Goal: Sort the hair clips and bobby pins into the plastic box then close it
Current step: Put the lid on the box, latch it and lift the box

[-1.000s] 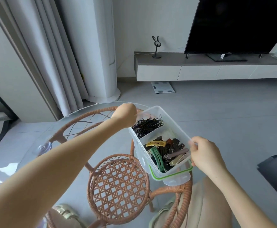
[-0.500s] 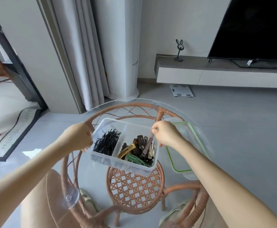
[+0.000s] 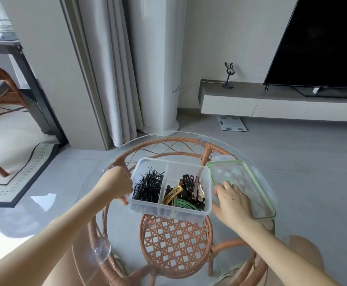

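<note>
Plastic box (image 3: 168, 211) sits mid-table, bobby pins (image 3: 147, 186) left, hair clips (image 3: 187, 190) right, left hand (image 3: 116, 185) gripping its left wall. Lid (image 3: 249, 182) lies just right, long axis near-to-far; right hand (image 3: 232, 201) rests on it, fingers spread, and looks the nearer one for closing.

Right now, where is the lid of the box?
In the head view the green-rimmed lid lies on the glass table, just right of the plastic box, under the right hand.
</note>
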The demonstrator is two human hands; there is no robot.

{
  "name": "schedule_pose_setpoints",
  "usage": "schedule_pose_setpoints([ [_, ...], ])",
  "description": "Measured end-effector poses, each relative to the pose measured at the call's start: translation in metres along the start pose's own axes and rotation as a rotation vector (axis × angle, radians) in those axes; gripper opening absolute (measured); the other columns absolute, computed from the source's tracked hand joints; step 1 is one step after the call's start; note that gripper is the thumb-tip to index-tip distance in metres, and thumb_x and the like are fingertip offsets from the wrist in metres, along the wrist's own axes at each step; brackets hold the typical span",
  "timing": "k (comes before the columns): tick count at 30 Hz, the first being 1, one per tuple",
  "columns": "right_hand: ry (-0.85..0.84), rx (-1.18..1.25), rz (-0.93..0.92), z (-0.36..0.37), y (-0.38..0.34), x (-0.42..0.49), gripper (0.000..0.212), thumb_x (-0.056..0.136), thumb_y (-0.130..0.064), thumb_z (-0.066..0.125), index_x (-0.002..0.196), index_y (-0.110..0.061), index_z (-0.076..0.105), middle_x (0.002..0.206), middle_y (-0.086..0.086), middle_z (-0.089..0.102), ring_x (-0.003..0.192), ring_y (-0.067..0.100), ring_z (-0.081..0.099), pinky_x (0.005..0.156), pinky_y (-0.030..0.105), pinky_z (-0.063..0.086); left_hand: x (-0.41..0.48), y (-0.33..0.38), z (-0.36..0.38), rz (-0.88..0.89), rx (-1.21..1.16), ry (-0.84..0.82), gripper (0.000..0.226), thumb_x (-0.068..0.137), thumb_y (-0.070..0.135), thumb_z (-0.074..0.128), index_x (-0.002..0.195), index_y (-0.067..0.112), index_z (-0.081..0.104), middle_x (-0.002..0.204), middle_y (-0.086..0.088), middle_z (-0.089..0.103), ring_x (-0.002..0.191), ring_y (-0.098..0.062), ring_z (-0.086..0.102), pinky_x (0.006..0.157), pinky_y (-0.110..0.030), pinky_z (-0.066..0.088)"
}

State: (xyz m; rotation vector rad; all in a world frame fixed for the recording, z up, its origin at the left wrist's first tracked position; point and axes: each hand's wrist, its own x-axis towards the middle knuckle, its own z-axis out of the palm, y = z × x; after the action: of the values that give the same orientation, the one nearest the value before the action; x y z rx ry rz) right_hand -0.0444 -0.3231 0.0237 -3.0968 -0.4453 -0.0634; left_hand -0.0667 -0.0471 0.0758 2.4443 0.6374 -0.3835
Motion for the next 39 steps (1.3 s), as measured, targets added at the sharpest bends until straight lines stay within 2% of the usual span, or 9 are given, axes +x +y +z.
schedule_pose_setpoints([
  [8, 0.320, -0.049, 0.172, -0.047, 0.011, 0.022, 0.025, 0.045, 0.014, 0.075, 0.056, 0.003, 0.055, 0.045, 0.018, 0.056, 0.035, 0.029, 0.054, 0.039, 0.017, 0.025, 0.000, -0.003, 0.014, 0.081, 0.005, 0.022, 0.015, 0.087, 0.005, 0.051, 0.083, -0.005, 0.062, 0.070, -0.013, 0.072, 0.061, -0.022, 0.073, 0.034, -0.018, 0.032],
  [13, 0.828, 0.362, 0.152, -0.101, 0.033, 0.024, 0.017, 0.088, -0.009, 0.047, 0.077, -0.001, 0.058, 0.060, 0.015, 0.059, 0.051, 0.034, 0.052, 0.052, 0.028, 0.026, 0.002, 0.008, 0.009, 0.225, 0.189, 0.231, 0.045, 0.094, 0.038, 0.041, 0.088, 0.001, 0.066, 0.092, -0.009, 0.072, 0.071, -0.028, 0.069, 0.060, -0.026, 0.052],
  [15, 0.885, 0.522, 0.062, -0.121, 0.021, 0.019, 0.017, 0.092, -0.014, 0.047, 0.083, -0.007, 0.060, 0.065, 0.009, 0.062, 0.056, 0.030, 0.058, 0.052, 0.031, 0.037, -0.006, 0.017, -0.002, 0.365, -0.088, 0.339, 0.038, 0.094, 0.043, 0.043, 0.097, 0.010, 0.062, 0.090, -0.002, 0.069, 0.074, -0.027, 0.065, 0.070, -0.028, 0.049],
  [19, 0.618, 0.972, 0.081, -0.131, -0.003, 0.035, 0.015, 0.091, -0.014, 0.050, 0.082, -0.013, 0.062, 0.077, 0.005, 0.065, 0.059, 0.020, 0.067, 0.056, 0.031, 0.047, -0.027, 0.031, -0.023, 0.502, -0.797, 0.055, 0.028, 0.089, 0.038, 0.052, 0.106, 0.017, 0.058, 0.104, 0.000, 0.069, 0.076, -0.020, 0.066, 0.068, -0.021, 0.053],
  [22, 0.299, 1.213, 0.216, -0.118, -0.009, 0.057, 0.014, 0.090, -0.010, 0.053, 0.080, -0.010, 0.064, 0.078, 0.010, 0.065, 0.050, 0.012, 0.064, 0.045, 0.018, 0.046, -0.020, 0.024, -0.022, 0.420, -0.740, 0.083, 0.039, 0.081, 0.033, 0.066, 0.089, -0.004, 0.059, 0.081, -0.006, 0.071, 0.067, -0.017, 0.065, 0.048, -0.020, 0.051],
  [26, -0.021, 1.215, 0.289, -0.083, -0.017, 0.076, 0.014, 0.090, -0.008, 0.053, 0.084, -0.002, 0.064, 0.083, 0.013, 0.064, 0.058, 0.016, 0.063, 0.051, 0.023, 0.048, -0.007, 0.004, -0.012, 0.297, -0.594, 0.098, 0.044, 0.079, 0.029, 0.072, 0.081, -0.013, 0.061, 0.072, -0.002, 0.058, 0.047, -0.009, 0.058, 0.053, -0.021, 0.045],
  [30, -0.039, 1.090, 0.268, -0.062, -0.021, 0.090, 0.025, 0.088, -0.012, 0.057, 0.064, -0.017, 0.060, 0.088, 0.006, 0.065, 0.078, 0.025, 0.068, 0.063, 0.034, 0.051, 0.006, -0.011, 0.004, 0.209, -0.631, 0.013, 0.043, 0.079, 0.027, 0.072, 0.077, -0.014, 0.061, 0.078, -0.010, 0.055, 0.065, -0.021, 0.056, 0.069, -0.038, 0.055],
  [34, -0.064, 0.925, 0.246, -0.050, -0.021, 0.101, 0.021, 0.085, -0.024, 0.061, 0.067, -0.016, 0.068, 0.093, 0.008, 0.073, 0.079, 0.024, 0.069, 0.078, 0.045, 0.055, 0.007, -0.015, 0.013, 0.119, -0.636, -0.051, 0.026, 0.082, 0.029, 0.068, 0.076, 0.006, 0.058, 0.070, -0.010, 0.050, 0.059, -0.018, 0.045, 0.055, -0.024, 0.042],
  [39, -0.039, 0.571, 0.160, -0.047, -0.028, 0.105, 0.039, 0.087, -0.037, 0.052, 0.058, -0.009, 0.053, 0.055, 0.003, 0.048, 0.057, 0.024, 0.047, 0.054, 0.028, 0.034, 0.014, -0.021, 0.014, 0.044, -0.722, -0.088, 0.023, 0.081, 0.026, 0.069, 0.079, 0.006, 0.058, 0.067, -0.009, 0.049, 0.054, -0.016, 0.046, 0.053, -0.022, 0.044],
])
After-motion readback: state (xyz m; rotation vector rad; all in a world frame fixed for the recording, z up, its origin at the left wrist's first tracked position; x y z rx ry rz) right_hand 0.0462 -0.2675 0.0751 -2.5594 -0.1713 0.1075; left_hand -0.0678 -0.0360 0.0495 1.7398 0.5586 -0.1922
